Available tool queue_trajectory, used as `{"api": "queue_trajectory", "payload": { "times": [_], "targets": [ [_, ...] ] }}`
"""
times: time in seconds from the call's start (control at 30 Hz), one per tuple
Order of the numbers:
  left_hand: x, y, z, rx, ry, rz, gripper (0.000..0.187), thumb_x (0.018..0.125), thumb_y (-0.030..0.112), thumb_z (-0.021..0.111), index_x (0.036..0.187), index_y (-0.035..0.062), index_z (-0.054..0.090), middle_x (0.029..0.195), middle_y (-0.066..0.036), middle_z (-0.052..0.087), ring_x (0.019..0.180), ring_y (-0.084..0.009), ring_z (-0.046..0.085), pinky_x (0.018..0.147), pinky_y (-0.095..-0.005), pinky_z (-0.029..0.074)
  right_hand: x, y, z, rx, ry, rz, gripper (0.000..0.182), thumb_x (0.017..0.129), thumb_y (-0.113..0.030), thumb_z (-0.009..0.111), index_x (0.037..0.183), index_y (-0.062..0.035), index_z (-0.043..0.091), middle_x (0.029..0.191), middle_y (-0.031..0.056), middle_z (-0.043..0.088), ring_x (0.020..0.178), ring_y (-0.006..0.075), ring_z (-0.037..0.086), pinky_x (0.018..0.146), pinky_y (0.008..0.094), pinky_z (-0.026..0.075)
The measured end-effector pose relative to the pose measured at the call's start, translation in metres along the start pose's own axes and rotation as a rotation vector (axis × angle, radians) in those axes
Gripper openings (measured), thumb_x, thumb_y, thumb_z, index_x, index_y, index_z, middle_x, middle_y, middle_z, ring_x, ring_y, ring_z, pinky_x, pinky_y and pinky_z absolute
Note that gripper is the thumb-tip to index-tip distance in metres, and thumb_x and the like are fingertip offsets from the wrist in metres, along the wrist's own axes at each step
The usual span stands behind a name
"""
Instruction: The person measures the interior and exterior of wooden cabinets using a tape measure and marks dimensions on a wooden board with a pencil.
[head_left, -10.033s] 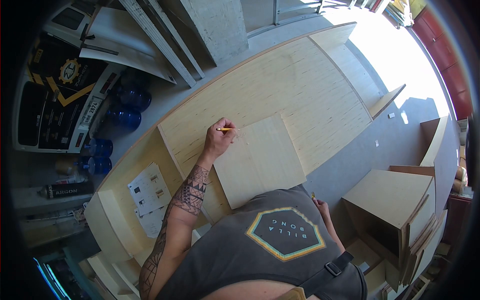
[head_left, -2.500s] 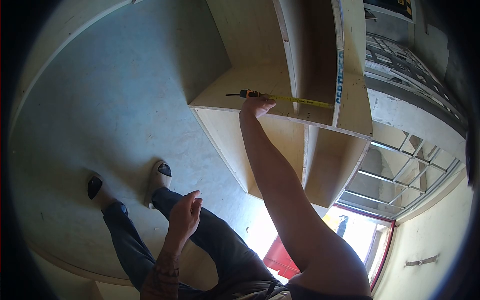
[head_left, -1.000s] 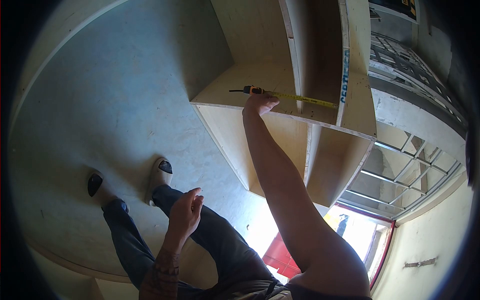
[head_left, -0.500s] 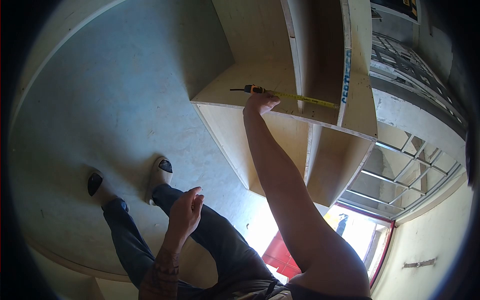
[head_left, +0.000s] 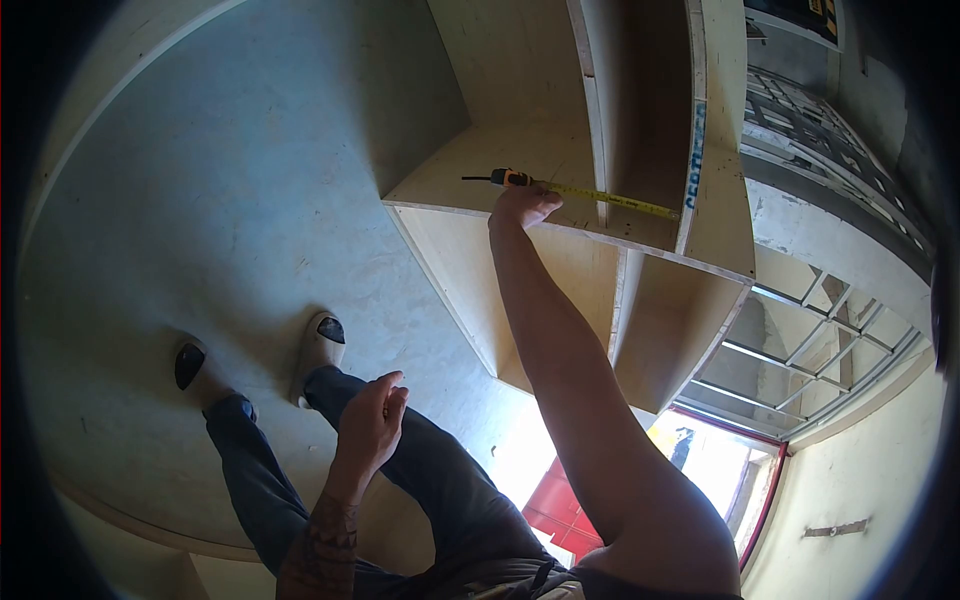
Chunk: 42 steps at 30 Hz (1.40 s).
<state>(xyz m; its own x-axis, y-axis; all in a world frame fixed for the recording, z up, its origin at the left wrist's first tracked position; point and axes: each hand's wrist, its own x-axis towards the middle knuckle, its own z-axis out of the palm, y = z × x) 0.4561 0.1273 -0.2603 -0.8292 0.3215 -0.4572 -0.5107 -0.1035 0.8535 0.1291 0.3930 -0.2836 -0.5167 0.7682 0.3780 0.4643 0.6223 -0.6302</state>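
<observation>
My right hand [head_left: 525, 204] is closed on a black and orange tape measure [head_left: 510, 178] at the edge of a pale wooden shelf unit [head_left: 480, 211]. The yellow blade [head_left: 610, 199] runs out to the right, past one upright divider, and its end lies near the upright board with blue lettering [head_left: 696, 150]. My left hand [head_left: 370, 425] hangs in front of my legs, its fingers curled and pressed together. Whether anything small is between those fingertips cannot be made out.
My legs and shoes [head_left: 322, 340] are on the grey floor [head_left: 250, 180] at the left. Metal grilles [head_left: 800, 350] stand behind the unit at the right. A bright opening with a red panel [head_left: 560, 510] is at the bottom, beside a pale wall [head_left: 870, 470].
The view has shifted very slightly. Both hands and the extended tape hold nearly the same positions.
</observation>
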Motion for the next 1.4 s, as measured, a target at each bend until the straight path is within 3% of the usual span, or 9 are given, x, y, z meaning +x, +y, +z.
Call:
{"api": "queue_trajectory", "payload": {
  "times": [0.5, 0.57, 0.9, 0.97, 1.1, 1.2, 1.27, 1.4],
  "targets": [
    [0.001, -0.006, 0.002, 0.015, 0.013, 0.021, 0.032, 0.105, 0.024, 0.063, 0.126, -0.0003, 0.068, 0.103, -0.021, 0.075, 0.089, -0.0341, 0.073, 0.080, -0.0431, 0.058, -0.004, -0.005, -0.002, -0.078, 0.007, -0.021, 0.025, 0.113, -0.023, 0.038, 0.113, 0.0014, 0.043, 0.108, 0.0275, 0.062, 0.092, 0.0384, 0.070, 0.073, 0.0488, 0.058],
    [0.001, -0.006, 0.002, 0.016, 0.025, 0.039, 0.030, 0.105, 0.020, 0.065, 0.128, 0.0000, 0.068, 0.104, -0.020, 0.074, 0.082, -0.0307, 0.072, 0.076, -0.0387, 0.057, -0.007, -0.009, -0.004, -0.068, 0.000, -0.012, 0.025, 0.113, -0.023, 0.038, 0.113, 0.0017, 0.043, 0.107, 0.0275, 0.062, 0.092, 0.0382, 0.070, 0.073, 0.0486, 0.058],
    [0.000, -0.007, 0.003, 0.016, 0.035, 0.045, 0.030, 0.105, 0.020, 0.066, 0.128, 0.0012, 0.068, 0.098, -0.020, 0.073, 0.080, -0.0297, 0.071, 0.074, -0.0386, 0.056, 0.001, 0.000, 0.000, -0.059, 0.013, -0.029, 0.026, 0.113, -0.023, 0.038, 0.112, 0.0027, 0.043, 0.107, 0.0272, 0.062, 0.092, 0.0395, 0.068, 0.074, 0.0485, 0.057],
    [0.001, -0.002, 0.000, 0.031, -0.020, -0.016, 0.032, 0.105, 0.024, 0.063, 0.126, -0.0003, 0.068, 0.102, -0.021, 0.074, 0.089, -0.0339, 0.073, 0.080, -0.0427, 0.058, 0.001, 0.000, -0.001, -0.066, 0.006, -0.022, 0.027, 0.113, -0.023, 0.038, 0.112, 0.0027, 0.043, 0.107, 0.0274, 0.062, 0.093, 0.0400, 0.068, 0.075, 0.0489, 0.057],
    [0.000, -0.003, 0.002, 0.003, -0.017, -0.029, 0.033, 0.105, 0.024, 0.064, 0.126, -0.0003, 0.068, 0.103, -0.021, 0.074, 0.089, -0.0340, 0.073, 0.080, -0.0428, 0.058, 0.001, 0.001, -0.003, -0.066, -0.016, -0.012, 0.028, 0.113, -0.024, 0.037, 0.113, 0.0029, 0.043, 0.110, 0.0285, 0.061, 0.096, 0.0404, 0.068, 0.077, 0.0498, 0.057],
    [0.000, -0.006, 0.004, 0.018, 0.028, 0.033, 0.030, 0.105, 0.021, 0.066, 0.128, 0.0015, 0.068, 0.094, -0.018, 0.072, 0.076, -0.0288, 0.070, 0.071, -0.0389, 0.055, 0.003, 0.006, -0.001, -0.067, -0.008, -0.041, 0.029, 0.113, -0.025, 0.037, 0.114, 0.0032, 0.043, 0.111, 0.0289, 0.061, 0.097, 0.0403, 0.068, 0.077, 0.0496, 0.057],
    [0.002, -0.001, 0.002, 0.020, -0.018, -0.024, 0.034, 0.105, 0.025, 0.064, 0.127, -0.0004, 0.068, 0.103, -0.020, 0.075, 0.088, -0.0337, 0.073, 0.080, -0.0428, 0.058, 0.003, 0.006, -0.002, -0.072, -0.003, -0.050, 0.030, 0.113, -0.025, 0.037, 0.114, 0.0034, 0.044, 0.111, 0.0289, 0.061, 0.097, 0.0401, 0.068, 0.077, 0.0493, 0.057],
    [0.001, -0.002, 0.002, 0.027, -0.015, -0.027, 0.034, 0.105, 0.025, 0.064, 0.127, -0.0007, 0.068, 0.104, -0.020, 0.075, 0.088, -0.0335, 0.073, 0.080, -0.0428, 0.058, -0.002, -0.005, -0.006, -0.071, -0.006, -0.013, 0.029, 0.113, -0.025, 0.038, 0.113, 0.0034, 0.045, 0.111, 0.0285, 0.061, 0.097, 0.0401, 0.068, 0.079, 0.0500, 0.057]
  ]
}}
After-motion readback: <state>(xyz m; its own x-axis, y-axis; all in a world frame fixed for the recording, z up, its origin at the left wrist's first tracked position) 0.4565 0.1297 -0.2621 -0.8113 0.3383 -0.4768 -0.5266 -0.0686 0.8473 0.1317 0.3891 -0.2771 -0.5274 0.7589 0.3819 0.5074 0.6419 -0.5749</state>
